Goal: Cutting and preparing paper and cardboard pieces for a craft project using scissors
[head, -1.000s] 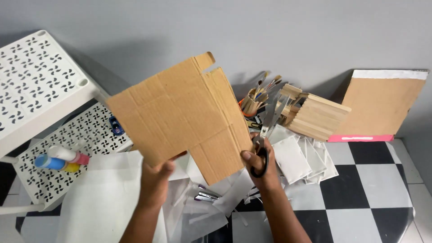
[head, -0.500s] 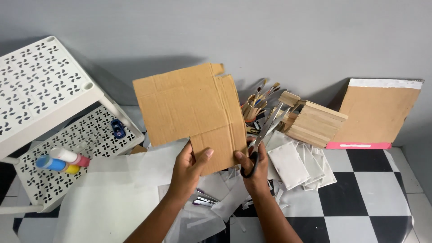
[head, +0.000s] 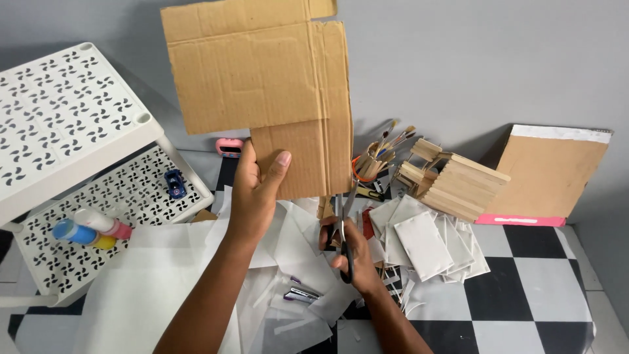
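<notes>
Cardboard sheet [head: 262, 78] in left hand [head: 259, 187], scissors [head: 344, 229] in right hand [head: 350, 259]

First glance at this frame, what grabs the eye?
The big brown cardboard sheet dominates, held upright at top centre by the left hand gripping its lower edge. Just below, the right hand holds scissors with blades pointing up toward the cardboard's bottom edge, over a heap of white paper scraps. On the left stands a white perforated rack, and the floor at right is black-and-white checkered.
</notes>
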